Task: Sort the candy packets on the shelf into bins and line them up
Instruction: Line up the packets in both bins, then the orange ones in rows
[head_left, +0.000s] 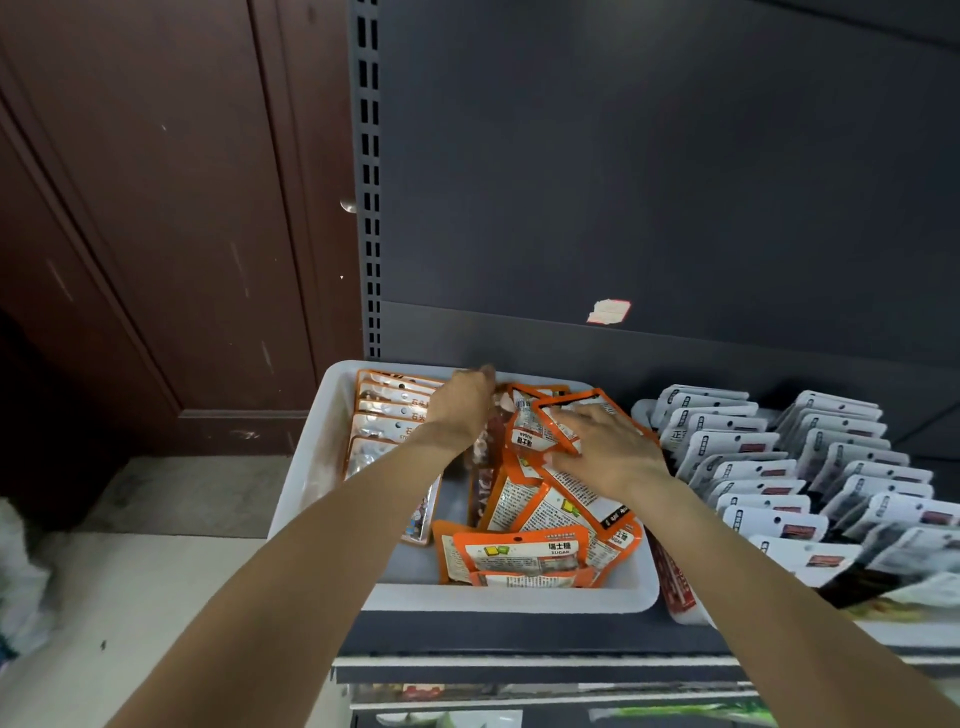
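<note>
A white bin (311, 467) stands at the left end of the dark shelf (467, 631). Inside it, a row of orange-edged candy packets (384, 415) stands lined up along the left wall. Loose orange packets (540, 514) lie in a jumbled heap on the right side. My left hand (462, 400) reaches over the lined row to the bin's far wall, its fingers curled down among packets; what they hold is hidden. My right hand (608, 447) lies on top of the heap, fingers spread over a tilted orange packet (571, 410).
To the right of the bin, white packets (769, 467) stand in two neat rows on the shelf. A red-and-white packet (675, 582) is wedged beside the bin's right wall. The shelf's dark back panel (675, 208) rises behind. A brown door (156, 234) is at left.
</note>
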